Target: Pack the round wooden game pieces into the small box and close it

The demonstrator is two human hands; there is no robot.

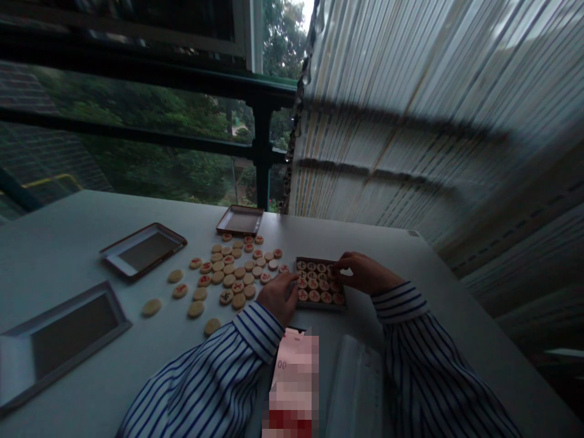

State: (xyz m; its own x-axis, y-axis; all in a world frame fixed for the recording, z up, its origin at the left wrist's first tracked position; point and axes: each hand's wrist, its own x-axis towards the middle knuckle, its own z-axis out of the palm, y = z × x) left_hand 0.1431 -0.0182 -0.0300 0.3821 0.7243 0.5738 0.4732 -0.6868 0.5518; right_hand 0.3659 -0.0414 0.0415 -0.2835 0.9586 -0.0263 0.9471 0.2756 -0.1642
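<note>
Red and black Chinese characters mark discs; left hand and right hand curl at their box, grips unclear

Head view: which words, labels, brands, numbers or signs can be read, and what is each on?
"00": on the pink panel at the bottom; much of it is pixelated.
Red characters on many loose round pieces, and a dark one on at least one: too small and blurred to read surely.
Red and dark characters on the boxed pieces inside the small box: also too small to read surely.
No brand can be made out.
</note>
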